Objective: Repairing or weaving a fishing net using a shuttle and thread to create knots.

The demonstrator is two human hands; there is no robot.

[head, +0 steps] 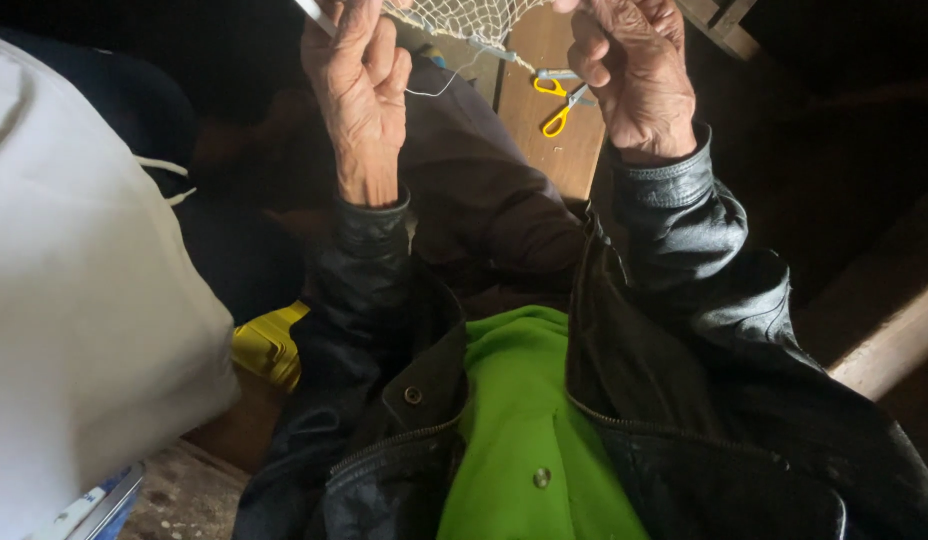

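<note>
Dim room, dark all round, with a brown wooden worktop (549, 150) past the knees. Net work in hand: an off-white knotted net (464, 18) hangs at the top edge, stretched between both raised hands, mostly cut off by the frame.

Left hand (359, 85) pinches the net's left side, fingers closed, and also holds a slim white rod-like tool (312, 12), likely a netting needle; only its end shows. A thin white thread (439, 85) loops down loose from the net beside this hand.

Right hand (639, 75) is clenched on the net's right side, fingers curled in; the exact pinch point is out of view.

Progress, judged from this view: several rows of mesh are already knotted, so the work is well under way. The loose thread and the tool in the grip suggest a knot is mid-making, not finished. How much net remains to do cannot be told, as most of it is out of frame.

Yellow-handled scissors (562, 100) lie on the worktop just below the net, untouched, so the thread is probably uncut. Person wears a black leather jacket (684, 300) over a green top (524, 400). White fabric mass (74, 300) sits at left, a yellow plastic object (269, 345) beside it, and a pale wooden beam (889, 350) at right.
</note>
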